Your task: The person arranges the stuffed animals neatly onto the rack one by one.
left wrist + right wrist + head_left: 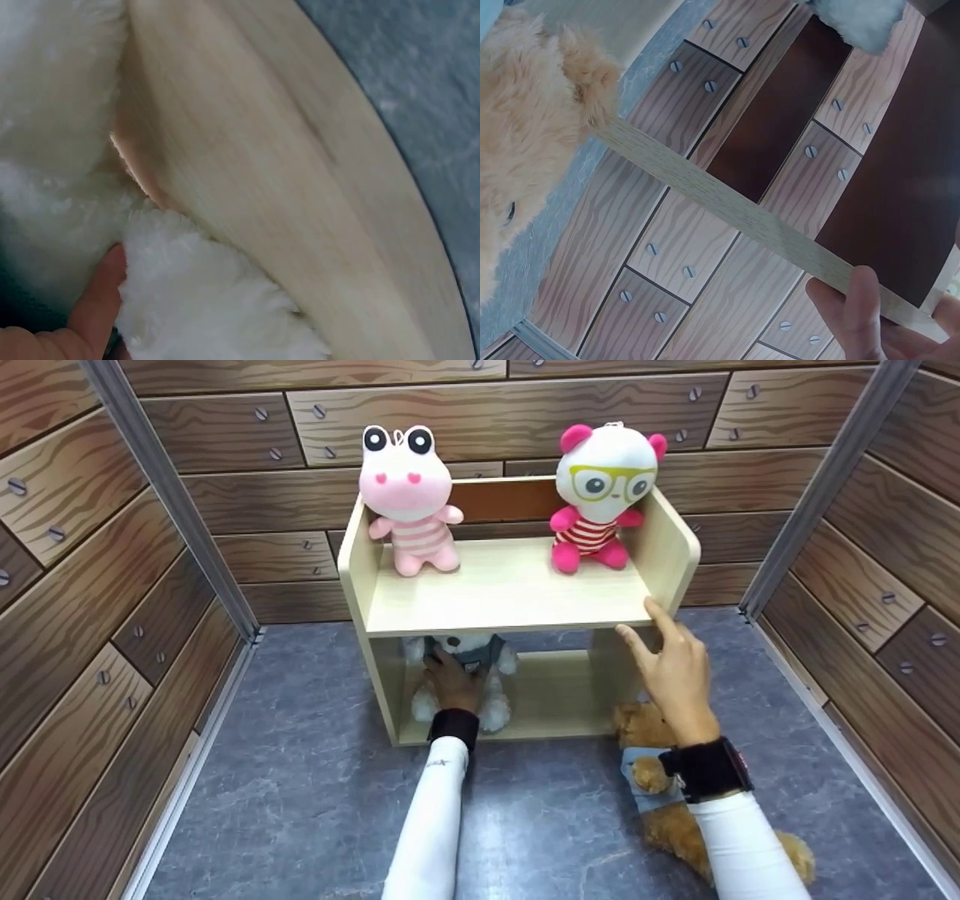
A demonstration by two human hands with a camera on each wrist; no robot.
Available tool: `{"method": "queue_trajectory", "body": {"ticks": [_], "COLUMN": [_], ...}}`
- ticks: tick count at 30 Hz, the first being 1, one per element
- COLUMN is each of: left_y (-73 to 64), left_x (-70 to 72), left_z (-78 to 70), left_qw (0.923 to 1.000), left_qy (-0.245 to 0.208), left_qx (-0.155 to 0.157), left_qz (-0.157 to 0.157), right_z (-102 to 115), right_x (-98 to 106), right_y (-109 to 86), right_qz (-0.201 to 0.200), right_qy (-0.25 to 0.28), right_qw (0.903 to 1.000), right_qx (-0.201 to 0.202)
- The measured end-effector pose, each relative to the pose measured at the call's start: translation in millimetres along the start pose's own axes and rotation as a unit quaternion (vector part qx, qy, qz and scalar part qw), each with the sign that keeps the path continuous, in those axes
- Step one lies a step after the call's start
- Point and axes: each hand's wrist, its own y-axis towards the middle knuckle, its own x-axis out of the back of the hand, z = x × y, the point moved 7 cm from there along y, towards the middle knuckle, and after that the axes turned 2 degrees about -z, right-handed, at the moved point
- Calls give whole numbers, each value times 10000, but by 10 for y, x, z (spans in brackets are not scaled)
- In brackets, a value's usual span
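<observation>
A white plush toy [495, 705] in dark blue-grey clothing sits in the left part of the lower compartment of a pale wooden shelf [502, 604]. Its upper head is hidden by the upper board. My left hand [457, 682] reaches in and holds it by the front of its body; the left wrist view shows a finger against its white fur [202, 292]. At the shelf's right front corner, my right hand [679, 679] grips the edge of the side panel [727, 206], with thumb and forefinger by the upper board.
On the upper board, a pink plush frog-like toy [416, 510] sits left, and a panda plush [600, 502] with yellow glasses sits right. A brown teddy bear [671, 832] lies on the floor [300, 795] beneath my right arm. Wood-patterned walls [487, 424] enclose the space.
</observation>
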Motion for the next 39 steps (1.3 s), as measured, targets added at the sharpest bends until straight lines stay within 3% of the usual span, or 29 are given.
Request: {"method": "queue_trajectory", "body": {"ticks": [6, 19, 25, 32, 39], "left_y": [-2, 6, 1, 9, 60], "left_x": [-28, -69, -44, 7, 28], "left_z": [60, 80, 82, 117, 150], "left_qw": [9989, 9960, 9962, 9982, 9980], "left_qy": [-302, -113, 162, 166, 300], "left_qx": [301, 485, 478, 344, 369], "left_qz": [206, 746, 703, 454, 410], "right_z": [-3, -12, 4, 19, -12], "right_x": [-1, 9, -5, -34, -3], "right_y": [-5, 3, -6, -8, 0], "right_qz": [8, -41, 9, 127, 117], "right_qy": [-9, 15, 30, 23, -30], "right_qw": [10000, 10000, 10000, 9999, 9999], "right_qx": [-13, 10, -21, -72, -78]}}
